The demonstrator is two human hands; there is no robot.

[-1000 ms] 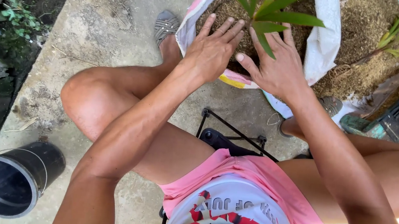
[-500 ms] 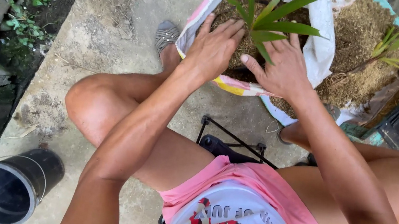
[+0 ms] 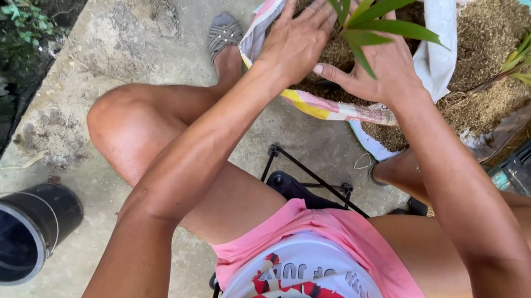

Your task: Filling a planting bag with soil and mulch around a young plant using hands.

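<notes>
1. While the person sits low on a black frame stool (image 3: 304, 187), both hands work at the far centre of the scene, on a white woven sack (image 3: 438, 52) filled with brown husk-like potting mix (image 3: 336, 50).
2. Left hand (image 3: 298, 39): fingers together and extended, palm flat on the mix at the left of the seedling's base. It grips nothing; it presses.
3. Right hand (image 3: 388, 70): fingers spread, palm laid on the mix at the right of the base, thumb pointing toward the left hand. It too clamps on nothing.
4. Seedling (image 3: 367, 21): long green blades, upright, standing in the sack between the two hands. Its stem base is hidden under the leaves and fingers.
5. Step in hand, as judged: firming the mix around a newly set seedling.
6. Next move, as judged: even downward pressure on both sides of the stem, kept off the blades so the plant stays upright.
7. Surroundings: a second seedling (image 3: 530, 52) lies on a loose heap of mix at the far right; a black pipe section (image 3: 6, 233) lies on the concrete floor (image 3: 139, 28) at the near left, well apart from the hands.
</notes>
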